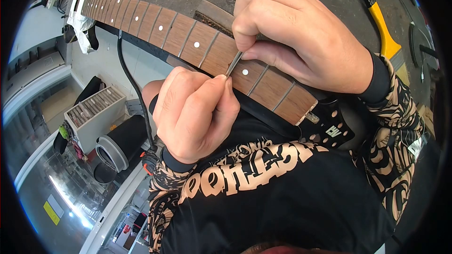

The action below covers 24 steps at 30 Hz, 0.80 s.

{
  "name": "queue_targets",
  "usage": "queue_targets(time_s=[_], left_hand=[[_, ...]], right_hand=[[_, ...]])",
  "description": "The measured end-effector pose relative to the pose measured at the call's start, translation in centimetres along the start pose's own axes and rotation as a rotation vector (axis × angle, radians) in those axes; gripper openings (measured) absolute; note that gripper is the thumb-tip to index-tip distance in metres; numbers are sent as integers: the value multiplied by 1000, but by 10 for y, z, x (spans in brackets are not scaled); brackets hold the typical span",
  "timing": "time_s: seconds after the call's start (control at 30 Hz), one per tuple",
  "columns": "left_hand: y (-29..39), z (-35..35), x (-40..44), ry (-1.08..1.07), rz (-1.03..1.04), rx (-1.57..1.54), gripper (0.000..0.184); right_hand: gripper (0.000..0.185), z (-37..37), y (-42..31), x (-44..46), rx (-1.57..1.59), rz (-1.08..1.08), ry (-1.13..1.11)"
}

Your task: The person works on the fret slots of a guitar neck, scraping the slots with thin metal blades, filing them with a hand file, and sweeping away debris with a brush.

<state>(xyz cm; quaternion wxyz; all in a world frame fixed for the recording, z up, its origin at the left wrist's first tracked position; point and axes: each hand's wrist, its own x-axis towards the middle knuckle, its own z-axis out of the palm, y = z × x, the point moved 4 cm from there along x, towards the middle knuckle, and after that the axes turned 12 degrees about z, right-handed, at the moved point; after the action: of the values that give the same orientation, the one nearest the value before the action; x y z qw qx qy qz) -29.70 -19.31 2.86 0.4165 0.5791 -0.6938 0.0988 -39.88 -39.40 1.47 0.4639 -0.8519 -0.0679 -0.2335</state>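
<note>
I'm looking forward and down from the head camera, close above the guitar neck across the upper frame.

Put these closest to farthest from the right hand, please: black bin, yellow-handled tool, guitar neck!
1. Guitar neck: just under the right hand.
2. Yellow-handled tool: off to the right.
3. Black bin: far to the left, lower down.

Brn fretboard w/ wht dots
</note>
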Motion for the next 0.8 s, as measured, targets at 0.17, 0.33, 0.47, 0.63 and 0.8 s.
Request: queue_targets(time_s=[0.17, 0.33, 0.47, 0.63, 0.8], left_hand=[[-2, -6, 2, -23, -23, -78, 32], [-2, -7, 1, -17, -68, -97, 31], [0, -6, -2, 7, -70, -116, 30], [-4, -16, 11, -30, 14, -114, 28], [-36, -64, -11, 209, -30, 96, 14]], right_hand=[[20, 1, -3, -2, -36, 50, -56], [14, -1, -9, 3, -59, 177, -123], [32, 2, -21, 3, -139, 86, 43], [24, -9, -27, 11, -196, 103, -85], [9, -34, -12, 4, 33, 400, 76]])
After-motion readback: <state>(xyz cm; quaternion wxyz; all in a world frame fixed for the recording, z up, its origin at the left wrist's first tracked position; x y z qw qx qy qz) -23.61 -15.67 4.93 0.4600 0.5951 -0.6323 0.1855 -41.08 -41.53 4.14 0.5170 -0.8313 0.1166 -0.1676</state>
